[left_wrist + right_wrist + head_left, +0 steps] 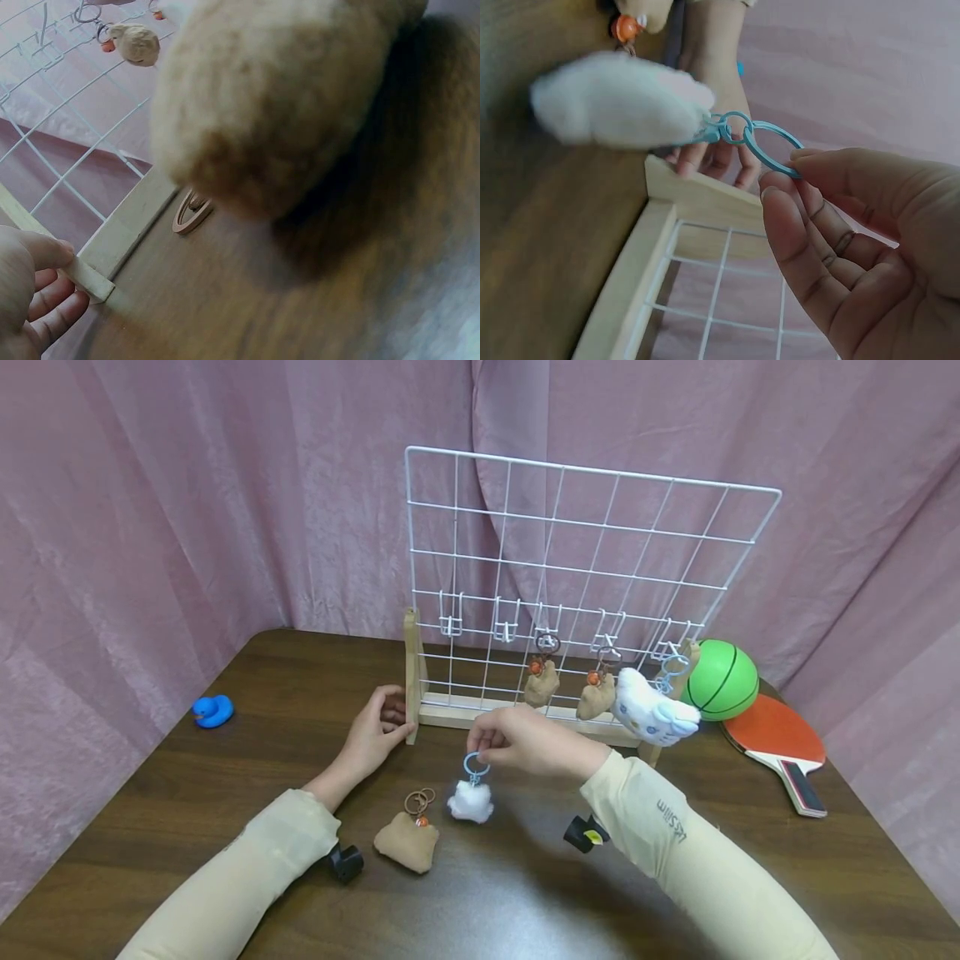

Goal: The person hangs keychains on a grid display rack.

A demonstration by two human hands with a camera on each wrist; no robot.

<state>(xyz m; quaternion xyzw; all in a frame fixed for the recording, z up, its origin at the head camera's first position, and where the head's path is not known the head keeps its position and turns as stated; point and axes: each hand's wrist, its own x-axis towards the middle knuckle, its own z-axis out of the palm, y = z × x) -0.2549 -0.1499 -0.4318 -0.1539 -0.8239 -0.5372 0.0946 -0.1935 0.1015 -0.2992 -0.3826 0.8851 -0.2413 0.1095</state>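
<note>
Pinching blue key ring [757, 152]: right hand [525, 739] | white plush keychain [471, 802] dangles below (presumably keeping ring accessible) | left hand [372, 732] grips wooden upright [412, 677], likely steadying wire grid [555, 519]

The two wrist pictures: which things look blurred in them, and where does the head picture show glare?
Left wrist: the tan, rounded plush keychain is strongly blurred; right wrist: the white plush keychain is blurred, the blue round ring sharper; head: pale glare lies on the dark brown wooden table, near the bottom edge.
</note>
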